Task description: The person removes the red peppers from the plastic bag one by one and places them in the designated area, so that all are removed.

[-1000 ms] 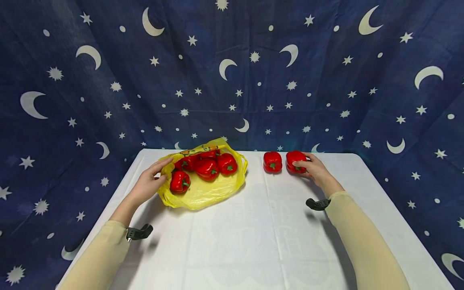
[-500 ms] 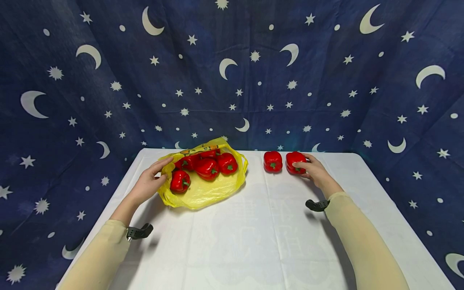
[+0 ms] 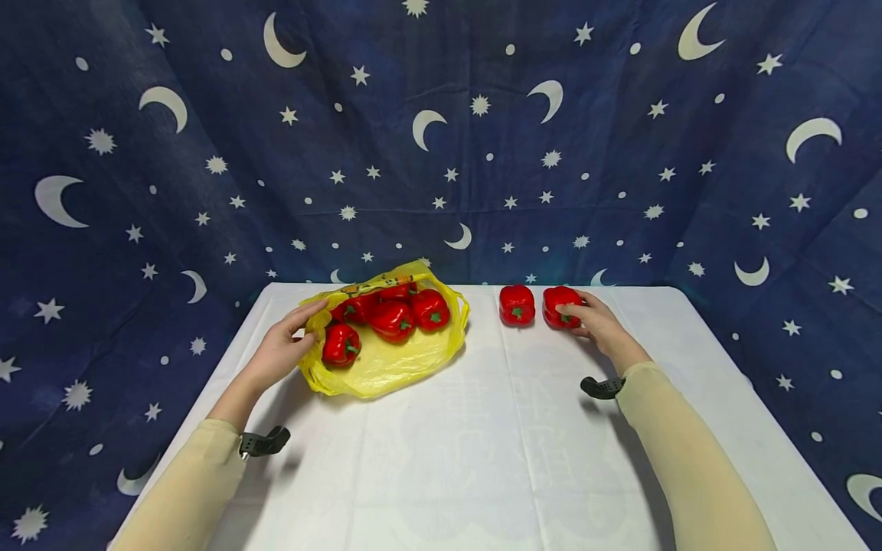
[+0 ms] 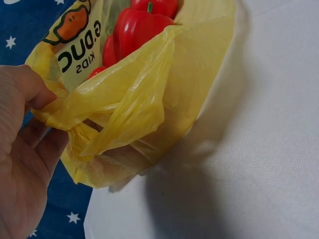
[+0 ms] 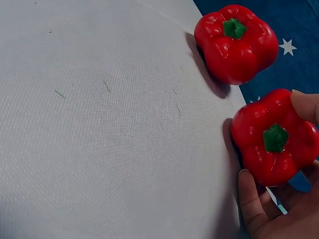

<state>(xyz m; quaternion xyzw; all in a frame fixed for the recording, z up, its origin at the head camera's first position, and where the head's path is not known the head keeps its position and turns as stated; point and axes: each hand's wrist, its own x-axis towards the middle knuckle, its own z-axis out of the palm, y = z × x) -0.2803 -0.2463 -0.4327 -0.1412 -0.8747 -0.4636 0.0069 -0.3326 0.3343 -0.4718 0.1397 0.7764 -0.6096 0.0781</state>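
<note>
My left hand (image 3: 282, 346) pinches the left edge of a yellow plastic bag (image 3: 386, 375) between thumb and fingers. The bag lies with its mouth spread toward me, and several red bell peppers (image 3: 393, 321) with green stems sit inside. In the left wrist view the gathered plastic (image 4: 114, 114) bunches at my fingertips, and a printed duck shows on the bag. On the right, my right hand (image 3: 601, 327) grips a red bell pepper (image 5: 274, 139), thumb on one side and fingers on the other. Another red bell pepper (image 3: 517, 306) stands just left of it, a small gap between them.
A white cloth (image 3: 448, 474) covers the table. Behind its far edge hangs a dark blue curtain (image 3: 386, 138) with moons and stars, which also runs along both sides. A black wrist mount (image 3: 265, 441) sticks out from each sleeve.
Both hands keep their places, the left on the bag's edge and the right on the bell pepper. Only the head view has shifted very slightly.
</note>
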